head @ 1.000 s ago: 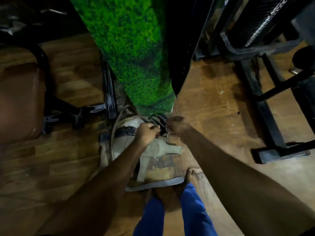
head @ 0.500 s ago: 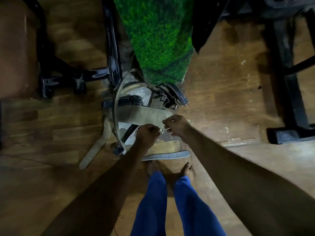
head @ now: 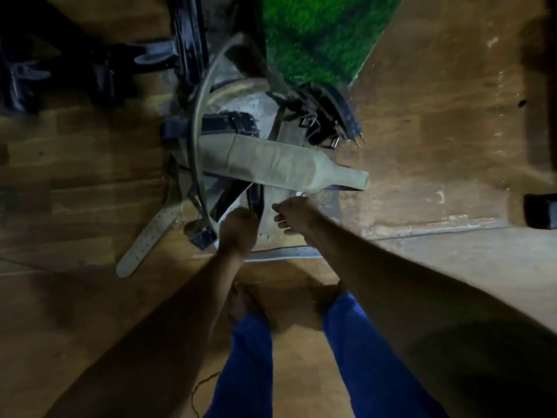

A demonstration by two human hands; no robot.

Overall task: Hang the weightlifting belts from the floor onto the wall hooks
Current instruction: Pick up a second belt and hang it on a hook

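Belts heaped on wooden floor, both hands down among them.

Left hand [head: 238,229] has its grip curled round a dark strap [head: 255,197]; right hand [head: 294,215] is fisted, grip pinching something small, though I cannot tell what. Pile of belts [head: 241,152] lies by the green wall panel [head: 313,37], a tan belt [head: 280,164] lying across the top.

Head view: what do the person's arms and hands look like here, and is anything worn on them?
Both forearms are bare as far as the frame shows: no sleeves, gloves, watch, bands or rings are visible on the left hand or the right hand. The light is dim, so small details could be missed. Lower down, blue trousers cover the legs, and the feet are bare.
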